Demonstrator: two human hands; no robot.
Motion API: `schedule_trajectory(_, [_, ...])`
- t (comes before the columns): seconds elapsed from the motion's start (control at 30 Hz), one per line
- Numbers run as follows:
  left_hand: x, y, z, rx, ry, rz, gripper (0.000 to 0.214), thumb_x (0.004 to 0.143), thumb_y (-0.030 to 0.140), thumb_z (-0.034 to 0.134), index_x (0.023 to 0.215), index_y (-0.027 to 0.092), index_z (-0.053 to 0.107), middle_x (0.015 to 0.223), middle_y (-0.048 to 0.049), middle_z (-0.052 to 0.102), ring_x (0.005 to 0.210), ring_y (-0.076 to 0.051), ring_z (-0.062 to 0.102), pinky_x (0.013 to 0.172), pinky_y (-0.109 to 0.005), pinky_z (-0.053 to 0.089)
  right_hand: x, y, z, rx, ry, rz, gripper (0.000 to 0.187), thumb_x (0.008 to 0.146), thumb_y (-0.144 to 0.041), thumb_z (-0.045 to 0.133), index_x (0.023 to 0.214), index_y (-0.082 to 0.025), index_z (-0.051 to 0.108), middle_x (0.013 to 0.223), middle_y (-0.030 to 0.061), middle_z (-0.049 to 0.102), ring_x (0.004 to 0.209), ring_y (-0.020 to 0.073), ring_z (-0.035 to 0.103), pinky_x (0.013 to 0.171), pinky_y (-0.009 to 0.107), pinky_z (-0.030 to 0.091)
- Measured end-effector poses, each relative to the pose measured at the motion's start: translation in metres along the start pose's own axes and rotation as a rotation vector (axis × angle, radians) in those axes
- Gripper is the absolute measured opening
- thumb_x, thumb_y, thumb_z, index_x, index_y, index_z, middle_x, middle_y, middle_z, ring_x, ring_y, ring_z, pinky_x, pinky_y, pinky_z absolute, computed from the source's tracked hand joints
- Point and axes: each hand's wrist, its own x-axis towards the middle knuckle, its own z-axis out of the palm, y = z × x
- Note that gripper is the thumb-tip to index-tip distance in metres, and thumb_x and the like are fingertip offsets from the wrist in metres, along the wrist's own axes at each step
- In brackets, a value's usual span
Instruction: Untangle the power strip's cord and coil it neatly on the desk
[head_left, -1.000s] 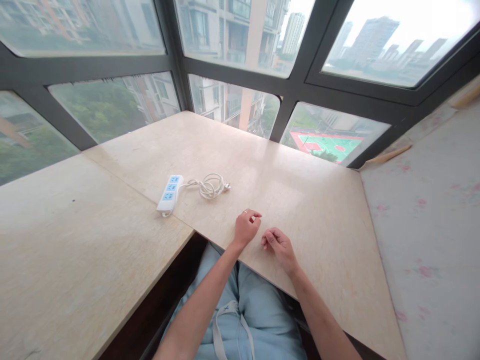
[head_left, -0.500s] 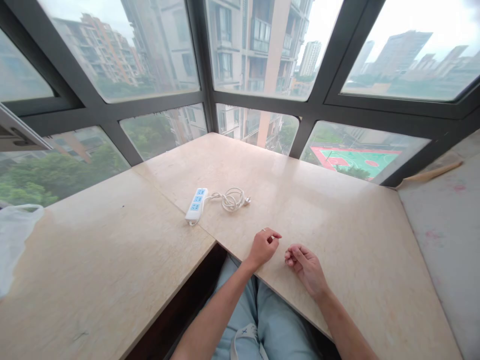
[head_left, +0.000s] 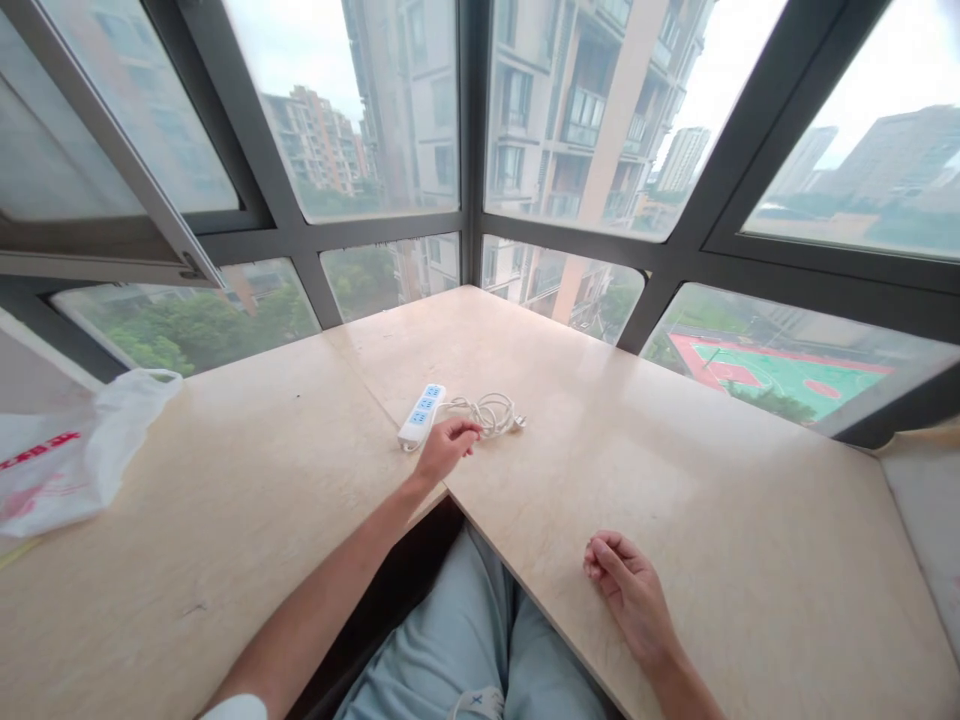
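Note:
A white power strip (head_left: 421, 416) with blue sockets lies on the stone-coloured ledge. Its white cable (head_left: 495, 412) is looped to its right and ends in a plug (head_left: 519, 423). My left hand (head_left: 448, 447) hovers at the near side of the strip, fingers loosely bent and pointing right, over the near edge of the coil. It holds nothing that I can see, and whether the fingertips touch the cable is unclear. Farther right, my right hand (head_left: 619, 575) rests low over the ledge near its front edge, fingers curled in with the thumb against them, nothing visible inside.
At the left lies a white plastic bag (head_left: 112, 455) with red print. Above it an open window sash (head_left: 135, 150) leans inward. Dark window frames (head_left: 471, 150) bound the ledge (head_left: 720, 500) at the back. A dark gap in the ledge surrounds my legs (head_left: 427, 620).
My left hand has moved left and forward to the power strip. The view has swung left, bringing in more of the bag and window sash. My right hand stays curled over the ledge.

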Motion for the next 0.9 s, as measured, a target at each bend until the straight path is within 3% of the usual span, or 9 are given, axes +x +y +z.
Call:
schedule_trajectory(0.07, [0.020, 0.002, -0.029, 0.224, 0.164, 0.018, 0.024, 0.079, 0.027, 0.052, 0.090, 0.015, 0.069, 0.082, -0.0046, 0.070, 0.070, -0.015, 0.063, 0.066, -0.026, 0.051, 0.001, 0.001, -0.001, 0.023, 0.000, 0.009, 0.024, 0.073, -0.039, 0.079, 0.080, -0.019, 0.068, 0.072, 0.0001, 0.061, 0.064, 0.0097, 0.051, 0.061, 0.020, 0.046])
schedule_trajectory(0.13, [0.038, -0.003, -0.053, 0.560, 0.277, 0.007, 0.027, 0.083, 0.025, 0.047, 0.099, 0.017, 0.067, 0.097, -0.0055, 0.071, 0.087, -0.017, 0.065, 0.081, -0.028, 0.051, 0.002, 0.001, -0.001, 0.051, 0.007, 0.018, 0.025, 0.073, -0.041, 0.079, 0.080, -0.019, 0.069, 0.072, 0.0005, 0.061, 0.064, 0.0099, 0.051, 0.060, 0.020, 0.046])
schedule_trajectory(0.23, [0.055, -0.018, -0.078, 0.705, 0.302, -0.068, 0.039, 0.078, 0.023, 0.055, 0.115, 0.013, 0.060, 0.117, -0.0131, 0.065, 0.109, -0.024, 0.060, 0.096, -0.034, 0.045, 0.003, 0.002, -0.001, 0.076, 0.026, 0.021, 0.028, 0.071, -0.043, 0.080, 0.081, -0.019, 0.071, 0.073, 0.0014, 0.062, 0.065, 0.0105, 0.052, 0.060, 0.020, 0.047])
schedule_trajectory(0.3, [0.061, -0.030, -0.086, 0.753, 0.272, -0.128, 0.052, 0.072, 0.030, 0.066, 0.119, 0.010, 0.057, 0.121, -0.0189, 0.062, 0.117, -0.031, 0.056, 0.097, -0.038, 0.043, 0.004, 0.002, -0.002, 0.076, 0.037, 0.016, 0.028, 0.071, -0.044, 0.080, 0.081, -0.019, 0.071, 0.073, 0.0016, 0.063, 0.065, 0.0106, 0.052, 0.060, 0.020, 0.047])
schedule_trajectory(0.4, [0.064, -0.043, -0.088, 0.801, 0.191, -0.203, 0.064, 0.062, 0.040, 0.077, 0.116, 0.012, 0.057, 0.118, -0.0203, 0.064, 0.114, -0.035, 0.058, 0.091, -0.038, 0.045, 0.004, 0.003, -0.001, 0.065, 0.045, 0.010, 0.029, 0.070, -0.045, 0.081, 0.080, -0.019, 0.072, 0.073, 0.0017, 0.063, 0.065, 0.0108, 0.052, 0.060, 0.021, 0.047])
schedule_trajectory(0.5, [0.064, -0.049, -0.085, 0.818, 0.148, -0.240, 0.061, 0.060, 0.038, 0.079, 0.113, 0.016, 0.058, 0.119, -0.0174, 0.065, 0.113, -0.033, 0.059, 0.088, -0.034, 0.044, 0.003, 0.002, 0.000, 0.047, 0.045, 0.003, 0.028, 0.070, -0.045, 0.080, 0.079, -0.020, 0.072, 0.073, 0.0021, 0.062, 0.064, 0.0115, 0.051, 0.060, 0.022, 0.048])
schedule_trajectory(0.63, [0.063, -0.048, -0.080, 0.788, 0.177, -0.288, 0.057, 0.064, 0.034, 0.076, 0.115, 0.016, 0.057, 0.122, -0.0172, 0.064, 0.116, -0.031, 0.058, 0.088, -0.031, 0.043, 0.001, 0.000, 0.000, 0.031, 0.040, -0.004, 0.026, 0.072, -0.045, 0.079, 0.080, -0.021, 0.072, 0.074, 0.0023, 0.062, 0.065, 0.0123, 0.051, 0.060, 0.023, 0.048])
schedule_trajectory(0.77, [0.057, -0.045, -0.072, 0.683, 0.243, -0.378, 0.057, 0.075, 0.046, 0.068, 0.120, 0.014, 0.054, 0.118, -0.0153, 0.065, 0.111, -0.028, 0.060, 0.082, -0.029, 0.045, 0.001, 0.000, -0.001, 0.034, 0.035, 0.002, 0.026, 0.072, -0.045, 0.078, 0.079, -0.021, 0.071, 0.074, 0.0024, 0.061, 0.065, 0.0125, 0.051, 0.060, 0.024, 0.048])
schedule_trajectory(0.9, [0.047, -0.043, -0.054, 0.518, 0.251, -0.436, 0.064, 0.083, 0.053, 0.059, 0.129, 0.012, 0.044, 0.106, -0.0140, 0.068, 0.089, -0.024, 0.068, 0.065, -0.027, 0.048, 0.001, 0.000, -0.001, 0.034, 0.031, -0.001, 0.026, 0.073, -0.044, 0.078, 0.080, -0.020, 0.070, 0.074, 0.0022, 0.060, 0.066, 0.0121, 0.051, 0.059, 0.023, 0.047])
